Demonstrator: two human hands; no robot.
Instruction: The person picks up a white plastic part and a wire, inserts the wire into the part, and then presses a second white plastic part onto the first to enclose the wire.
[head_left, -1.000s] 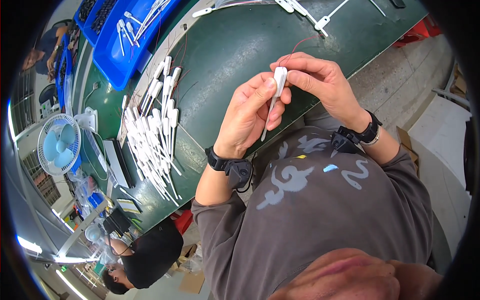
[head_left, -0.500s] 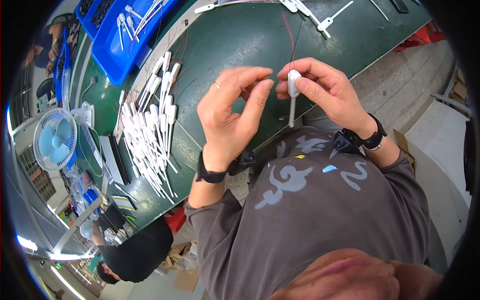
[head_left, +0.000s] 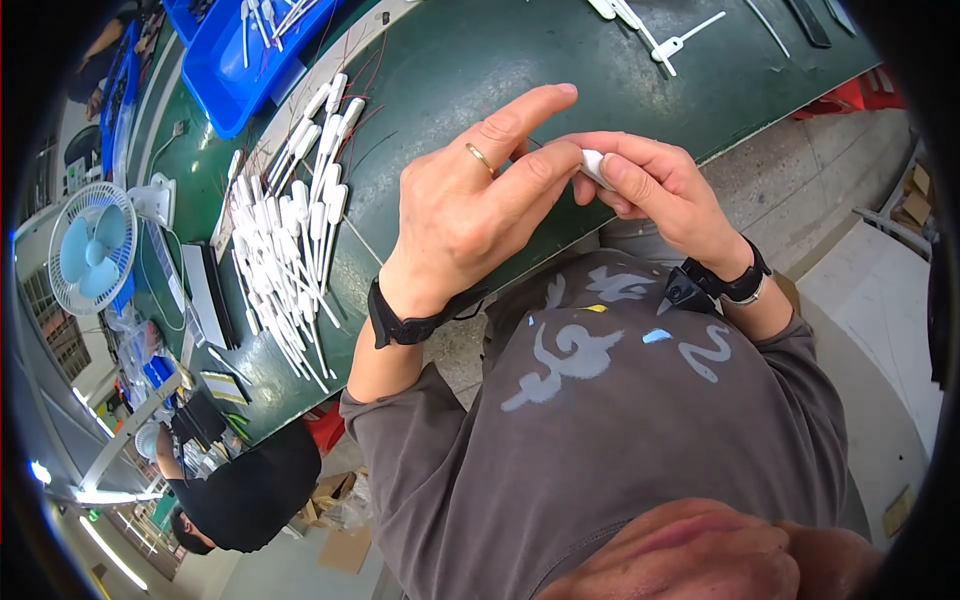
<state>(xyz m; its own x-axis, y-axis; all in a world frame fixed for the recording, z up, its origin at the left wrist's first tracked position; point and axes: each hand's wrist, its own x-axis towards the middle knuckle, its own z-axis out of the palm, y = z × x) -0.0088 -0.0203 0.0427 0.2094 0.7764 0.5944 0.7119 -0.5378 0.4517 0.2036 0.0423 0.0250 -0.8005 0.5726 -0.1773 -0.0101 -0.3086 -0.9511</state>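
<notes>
My right hand (head_left: 660,195) pinches a small white plastic stick-like part (head_left: 597,168) between thumb and fingers. Only its rounded white body shows; the thin stem and the wires seen earlier are mostly hidden. My left hand (head_left: 475,205), wearing a ring, is turned back upward, with one finger stretched out over the bench. Another of its fingers bends in and meets the end of the white part. What that left grip closes on is covered by the hand. Left of my hands lies a pile of similar white parts (head_left: 290,230) with thin dark red wires.
A blue tray (head_left: 225,100) with white parts stands at the far left of the green bench (head_left: 460,75). More white parts (head_left: 668,48) lie at the far edge. A small fan (head_left: 93,247) stands left. Another person in black (head_left: 250,490) works at lower left.
My left hand has moved right and turned over, and now meets the white part in my right hand. That part has tilted, and its stem and wires have gone out of sight.
</notes>
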